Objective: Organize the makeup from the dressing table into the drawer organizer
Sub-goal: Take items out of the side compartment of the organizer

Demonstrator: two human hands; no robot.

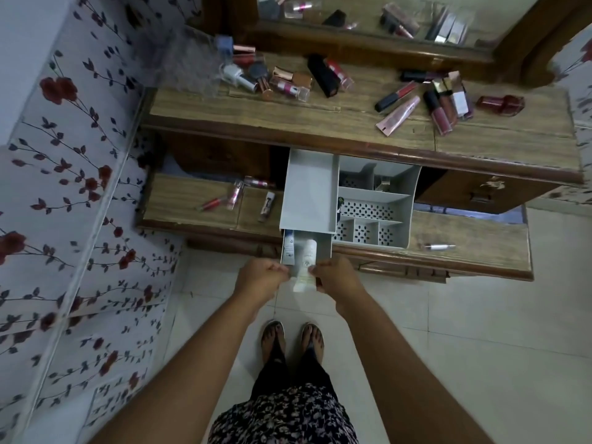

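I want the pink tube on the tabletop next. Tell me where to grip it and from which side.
Pinch the pink tube across its middle, coming from above. It lies flat and diagonal on the dressing table, bare wood along its left side; lip glosses crowd its right.

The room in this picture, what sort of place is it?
Probably a bedroom or dressing corner at home: a wooden dressing table with a mirror, lipsticks and glosses scattered on it, and flowered wallpaper.
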